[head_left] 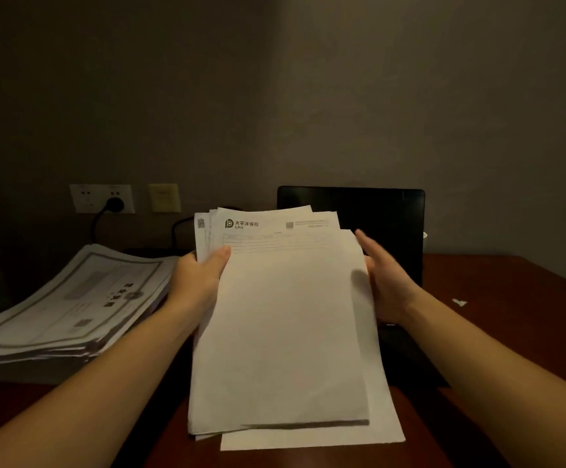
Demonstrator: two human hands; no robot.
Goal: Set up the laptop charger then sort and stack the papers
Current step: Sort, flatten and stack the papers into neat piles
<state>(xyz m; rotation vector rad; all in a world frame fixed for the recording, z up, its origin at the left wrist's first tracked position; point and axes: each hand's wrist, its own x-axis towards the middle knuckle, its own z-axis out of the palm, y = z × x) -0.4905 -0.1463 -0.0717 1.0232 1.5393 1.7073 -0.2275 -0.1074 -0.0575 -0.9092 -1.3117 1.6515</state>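
While a grey-bordered white certificate stack (68, 298) lies at nine o'clock on the dark red-brown wooden desk (511, 282), left hand (200, 278) grips the white printed paper sheaf (285, 332) at centre, thumb on top, right hand (383, 282) straight-fingered against its three-o'clock edge, black laptop (393, 224) behind.

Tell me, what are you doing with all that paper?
A person holds a bundle of sheets: the left hand grips its left edge, the right hand presses flat against its right edge, over a desk. Another stack lies to the left. A laptop stands open behind, and a plug sits in the socket.
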